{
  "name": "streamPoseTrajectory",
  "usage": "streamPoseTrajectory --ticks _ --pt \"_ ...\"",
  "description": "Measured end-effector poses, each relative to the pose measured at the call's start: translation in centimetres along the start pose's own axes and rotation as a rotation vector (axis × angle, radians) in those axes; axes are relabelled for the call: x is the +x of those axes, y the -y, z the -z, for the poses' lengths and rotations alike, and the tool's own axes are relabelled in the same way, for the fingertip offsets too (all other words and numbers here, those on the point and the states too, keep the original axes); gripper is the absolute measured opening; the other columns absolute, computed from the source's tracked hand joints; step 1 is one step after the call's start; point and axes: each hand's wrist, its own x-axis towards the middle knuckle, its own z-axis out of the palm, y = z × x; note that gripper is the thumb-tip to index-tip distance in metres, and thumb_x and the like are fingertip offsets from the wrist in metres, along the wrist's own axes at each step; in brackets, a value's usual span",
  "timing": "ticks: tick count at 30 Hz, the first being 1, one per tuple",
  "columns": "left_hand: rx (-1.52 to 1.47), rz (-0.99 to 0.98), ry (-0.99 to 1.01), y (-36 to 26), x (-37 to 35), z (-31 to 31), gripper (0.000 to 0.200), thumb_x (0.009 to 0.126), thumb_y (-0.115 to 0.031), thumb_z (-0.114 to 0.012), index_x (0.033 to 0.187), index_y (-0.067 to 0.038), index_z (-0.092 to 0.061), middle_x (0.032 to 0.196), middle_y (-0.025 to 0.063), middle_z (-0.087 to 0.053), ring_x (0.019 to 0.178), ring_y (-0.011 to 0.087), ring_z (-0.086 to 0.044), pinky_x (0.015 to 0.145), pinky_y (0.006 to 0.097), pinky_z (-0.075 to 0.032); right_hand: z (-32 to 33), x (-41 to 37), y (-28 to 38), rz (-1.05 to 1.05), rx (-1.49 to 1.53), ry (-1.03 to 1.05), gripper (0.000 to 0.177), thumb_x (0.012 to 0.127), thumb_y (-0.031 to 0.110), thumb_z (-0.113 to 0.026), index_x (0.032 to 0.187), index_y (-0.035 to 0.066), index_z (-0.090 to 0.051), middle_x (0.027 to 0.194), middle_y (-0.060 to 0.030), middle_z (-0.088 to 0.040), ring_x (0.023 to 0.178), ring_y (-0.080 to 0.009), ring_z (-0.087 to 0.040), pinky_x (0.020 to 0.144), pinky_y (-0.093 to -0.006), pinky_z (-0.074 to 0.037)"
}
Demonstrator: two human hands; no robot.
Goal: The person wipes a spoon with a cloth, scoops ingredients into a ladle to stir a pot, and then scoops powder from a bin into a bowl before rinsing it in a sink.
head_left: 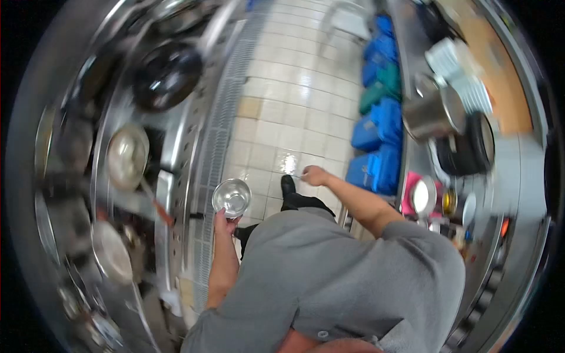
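Note:
A round metal bowl (232, 198) rests in my left hand (226, 222), which grips its near rim with the thumb over the edge. Nothing distinct shows inside the shiny bowl. My right hand (315, 176) is out over the tiled floor (282, 123), in front of my body, with its fingers curled together. A thin light streak shows beside those fingers, too small and blurred to name.
On the left runs a steel stove with a dark wok (168, 76), a light pan (128, 156) and another pan (112, 252). Blue bins (376, 126) line the right counter, which holds a large steel pot (434, 113) and stacked white dishes (471, 94).

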Motion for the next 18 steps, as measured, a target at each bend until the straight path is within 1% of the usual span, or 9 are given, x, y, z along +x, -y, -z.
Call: streamPoseTrajectory --ticks 1,2,3,5,7,10,13,16,18 --pt "-0.023 0.013 -0.027 0.4 1.0 -2.7 0.051 0.092 -0.016 -0.051 0.141 -0.008 -0.039 0.136 0.0201 -0.047 0.120 0.0387 -0.053 0.089 0.0617 -0.052 2.6 -2.5 -4.1 -0.212 0.129 0.073 0.038 0.088 0.034 -0.061 0.105 0.001 -0.068 0.083 -0.0172 -0.068 0.068 -0.0222 -0.066 0.056 -0.0390 -0.056" --pt "-0.065 0.015 -0.061 0.9 1.8 -5.0 0.052 0.093 -0.016 -0.050 0.143 -0.010 -0.036 0.140 0.0203 -0.043 0.124 0.0400 -0.049 0.090 0.0636 -0.051 4.7 -4.9 -8.1 -0.445 0.481 0.072 0.037 0.090 0.033 -0.060 0.108 0.002 -0.067 0.085 -0.0133 -0.066 0.065 -0.0228 -0.065 0.053 -0.0406 -0.056" --pt "-0.031 0.032 -0.052 1.1 2.8 -7.9 0.052 0.093 -0.016 -0.050 0.143 -0.010 -0.036 0.140 0.0203 -0.043 0.124 0.0400 -0.049 0.090 0.0636 -0.051 6.2 -6.8 -11.7 -0.617 0.695 -0.062 0.036 0.092 0.033 -0.058 0.111 0.004 -0.066 0.085 -0.0101 -0.064 0.065 -0.0223 -0.065 0.054 -0.0397 -0.056" --pt "0.058 -0.094 0.011 0.5 4.7 -15.0 0.051 0.094 -0.014 -0.047 0.143 -0.011 -0.034 0.143 0.0197 -0.039 0.123 0.0406 -0.048 0.091 0.0635 -0.051 8.8 -10.5 -19.0 -0.650 0.720 -0.286 0.034 0.093 0.033 -0.056 0.110 0.006 -0.065 0.081 -0.0093 -0.064 0.064 -0.0214 -0.065 0.053 -0.0368 -0.056" --pt "0.113 -0.106 0.086 -0.5 7.7 -20.9 0.050 0.094 -0.012 -0.045 0.143 -0.011 -0.034 0.145 0.0190 -0.035 0.124 0.0400 -0.047 0.091 0.0639 -0.051 8.7 -12.3 -26.5 -0.622 0.557 -0.444 0.032 0.091 0.030 -0.056 0.106 0.003 -0.066 0.079 -0.0099 -0.065 0.064 -0.0228 -0.065 0.052 -0.0382 -0.055" --pt "0.188 -0.098 0.182 -2.1 11.2 -29.9 0.049 0.093 -0.011 -0.047 0.140 -0.008 -0.035 0.139 0.0201 -0.041 0.121 0.0395 -0.050 0.090 0.0638 -0.051 9.7 -14.9 -27.8 -0.807 0.464 -0.396 0.029 0.088 0.026 -0.057 0.098 0.001 -0.068 0.078 -0.0125 -0.067 0.066 -0.0244 -0.066 0.052 -0.0399 -0.054" --pt "0.241 -0.072 0.226 -3.7 12.8 -39.0 0.049 0.091 -0.011 -0.050 0.138 -0.004 -0.037 0.133 0.0209 -0.047 0.117 0.0384 -0.054 0.091 0.0612 -0.052 2.7 -14.7 -33.2 -0.549 -0.087 -0.268 0.024 0.084 0.022 -0.058 0.089 0.002 -0.069 0.081 -0.0147 -0.068 0.067 -0.0274 -0.068 0.054 -0.0414 -0.055" --pt "0.182 0.003 0.233 -4.2 17.3 -45.8 0.047 0.092 -0.013 -0.049 0.137 -0.002 -0.038 0.128 0.0195 -0.051 0.113 0.0352 -0.057 0.089 0.0586 -0.054 3.7 -14.0 -26.1 -0.931 0.837 -0.317 0.020 0.086 0.022 -0.059 0.094 0.005 -0.065 0.076 -0.0100 -0.063 0.064 -0.0251 -0.065 0.050 -0.0401 -0.053" --pt "0.206 0.049 0.261 -4.5 19.9 -49.7 0.046 0.092 -0.014 -0.049 0.136 -0.002 -0.039 0.127 0.0193 -0.051 0.113 0.0351 -0.057 0.090 0.0585 -0.054 4.8 -13.4 -22.8 -1.105 1.134 -0.361 0.018 0.088 0.023 -0.059 0.098 0.007 -0.063 0.073 -0.0069 -0.060 0.061 -0.0235 -0.062 0.047 -0.0393 -0.052"
